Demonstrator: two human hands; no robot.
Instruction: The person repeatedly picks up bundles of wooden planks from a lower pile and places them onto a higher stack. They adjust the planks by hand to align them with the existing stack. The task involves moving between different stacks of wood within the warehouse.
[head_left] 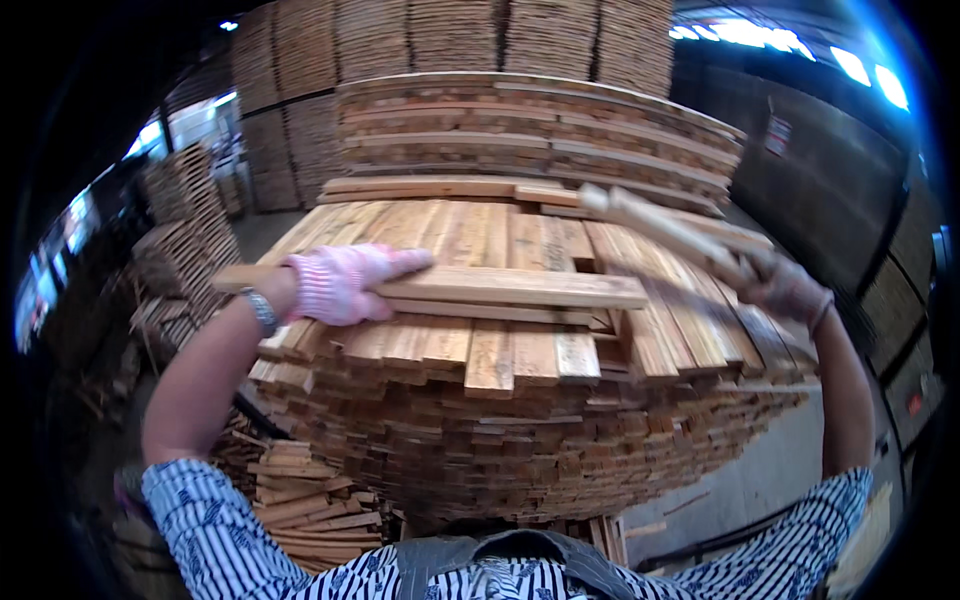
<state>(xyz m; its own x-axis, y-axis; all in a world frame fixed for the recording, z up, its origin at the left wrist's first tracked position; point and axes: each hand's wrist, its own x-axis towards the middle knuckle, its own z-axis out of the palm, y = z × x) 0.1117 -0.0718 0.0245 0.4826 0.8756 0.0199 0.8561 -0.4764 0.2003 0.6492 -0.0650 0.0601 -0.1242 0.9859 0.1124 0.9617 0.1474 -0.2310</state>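
Observation:
My left hand [345, 283], in a pink and white knitted glove, grips a long narrow wooden board [520, 287] near its left part. Its fingers lie along the far edge and the thumb is on the near side. That board lies crosswise over the stack of planks [490, 350], beside another thin board under its near edge. At the right, my right hand [788, 290], also gloved, is closed round the near end of a slim length of pale wood [680, 238]. This piece slants up and left over the stack and is blurred by motion.
Behind the stack rises a wall of layered boards [450, 125], with taller lumber piles [460, 40] beyond. Loose offcuts [310, 510] lie low at the left. Stacked wood [190, 210] stands farther left, and a dark wall [820, 170] runs along the right. Grey floor [720, 460] shows at lower right.

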